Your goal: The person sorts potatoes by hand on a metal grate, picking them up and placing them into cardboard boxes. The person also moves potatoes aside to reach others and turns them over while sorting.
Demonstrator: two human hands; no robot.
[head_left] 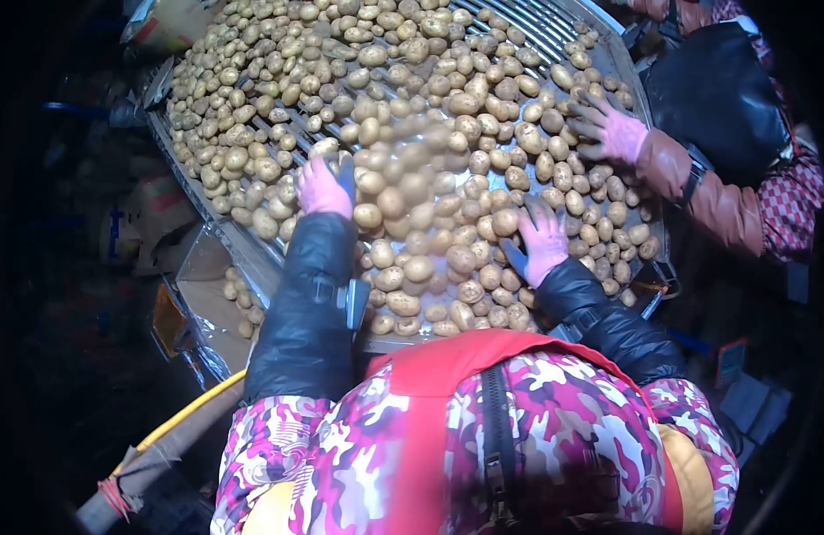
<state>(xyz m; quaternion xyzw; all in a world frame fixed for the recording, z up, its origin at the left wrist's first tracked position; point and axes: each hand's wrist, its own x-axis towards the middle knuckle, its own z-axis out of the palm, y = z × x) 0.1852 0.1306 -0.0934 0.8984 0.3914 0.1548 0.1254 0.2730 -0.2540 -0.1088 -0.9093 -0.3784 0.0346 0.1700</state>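
Many potatoes [403, 299] cover a metal sorting table [193, 192] with a grate of bars at its far side. My left hand [326, 187], in a pink glove with dark fingers, rests on potatoes at the table's left part, its fingers apart and nothing held. My right hand [541, 242], gloved the same way, lies with spread fingers over potatoes at the right near part, its fingertips beside a round potato [504, 222]. Some potatoes between my hands look blurred.
A co-worker's gloved hand [612, 132] reaches over the potatoes from the right, beside a black bag or apron [719, 102]. A box [211, 290] with potatoes stands left of the table. A yellow-edged container [184, 415] is at lower left.
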